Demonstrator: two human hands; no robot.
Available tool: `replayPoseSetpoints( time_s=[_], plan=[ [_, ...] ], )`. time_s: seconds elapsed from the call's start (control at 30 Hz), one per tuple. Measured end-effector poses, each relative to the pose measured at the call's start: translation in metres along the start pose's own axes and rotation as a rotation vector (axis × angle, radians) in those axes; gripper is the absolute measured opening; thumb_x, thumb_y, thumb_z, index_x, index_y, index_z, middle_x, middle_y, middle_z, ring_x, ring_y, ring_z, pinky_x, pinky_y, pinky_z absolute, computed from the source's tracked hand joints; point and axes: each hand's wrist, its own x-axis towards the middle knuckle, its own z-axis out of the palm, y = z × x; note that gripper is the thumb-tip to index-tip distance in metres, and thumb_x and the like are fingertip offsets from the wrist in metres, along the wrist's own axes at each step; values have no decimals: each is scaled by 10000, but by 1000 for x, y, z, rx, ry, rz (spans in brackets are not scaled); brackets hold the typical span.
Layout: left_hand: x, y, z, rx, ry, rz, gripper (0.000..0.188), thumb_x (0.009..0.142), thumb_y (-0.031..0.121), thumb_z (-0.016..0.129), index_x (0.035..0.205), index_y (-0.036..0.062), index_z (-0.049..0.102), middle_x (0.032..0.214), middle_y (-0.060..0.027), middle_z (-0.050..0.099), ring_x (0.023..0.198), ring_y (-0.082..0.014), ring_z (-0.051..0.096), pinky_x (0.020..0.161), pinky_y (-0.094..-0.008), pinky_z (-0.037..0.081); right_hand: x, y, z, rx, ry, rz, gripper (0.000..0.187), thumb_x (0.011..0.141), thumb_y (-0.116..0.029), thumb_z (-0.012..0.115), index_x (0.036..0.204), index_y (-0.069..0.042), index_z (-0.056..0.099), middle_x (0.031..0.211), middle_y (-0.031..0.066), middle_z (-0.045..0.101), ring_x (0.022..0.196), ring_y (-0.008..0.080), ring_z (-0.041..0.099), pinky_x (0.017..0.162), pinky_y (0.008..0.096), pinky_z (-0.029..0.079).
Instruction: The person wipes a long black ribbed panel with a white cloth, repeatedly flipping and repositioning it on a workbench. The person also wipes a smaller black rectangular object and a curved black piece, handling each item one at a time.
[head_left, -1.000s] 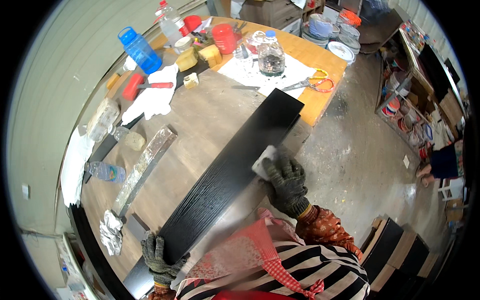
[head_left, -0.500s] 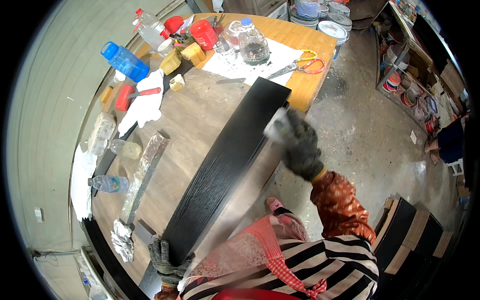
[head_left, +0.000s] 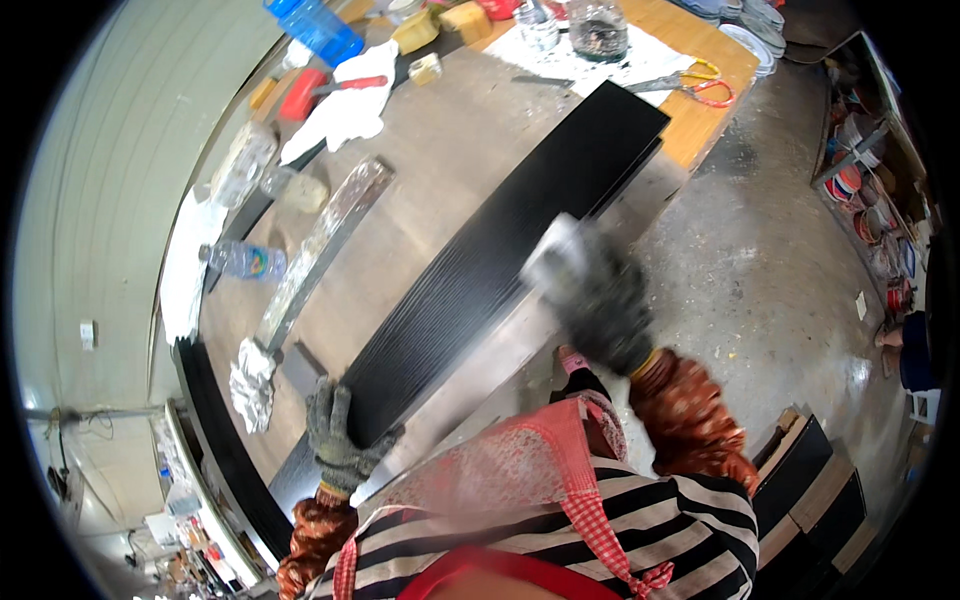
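A long black board (head_left: 510, 235) with a grained surface lies diagonally over the table, and a second dark edge shows beneath its far end. Near its close end, my left hand (head_left: 342, 440), in a dark grey knit glove, spans the board with fingers on one side and thumb on the other. My right hand (head_left: 610, 305), gloved the same and smeared by motion, is closed around a pale, block-like pad (head_left: 557, 250). That pad is at the board's right long edge, about midway along; whether it touches is too blurred to tell.
Left of the board lie a worn metal-looking bar (head_left: 330, 245), a small grey block (head_left: 302, 370), crumpled white paper (head_left: 252, 385) and a plastic bottle (head_left: 243, 260). Scissors (head_left: 690, 82) and a glass jar (head_left: 598, 35) are at the far end. Black boards (head_left: 800, 460) stand on the floor at right.
The view has shifted, so the table sits higher and further right. My right hand with the pad has moved nearer along the board's right edge. My left hand stays at the close end.
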Motion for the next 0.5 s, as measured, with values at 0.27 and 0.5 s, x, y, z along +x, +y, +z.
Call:
replayPoseSetpoints(
  time_s=[0.27,0.5],
  plan=[
    [-12,-31,-10,-307,12,148,943,724,489,804,1449,39,401,1471,-268,386,1368,-448,366,1142,-559,258,-31,-139,24,383,39,-125,337,860,-232,648,1192,-179,654,1345,165,551,1129,342,567,970,514,444],
    [-122,-131,-26,-343,30,-140,478,923,222,647,1347,34,531,1346,-171,564,1279,-357,491,1160,-464,264,-37,-151,23,-2,179,99,618,838,-182,706,1415,-128,493,1404,263,477,1135,465,559,949,526,449]
  ],
)
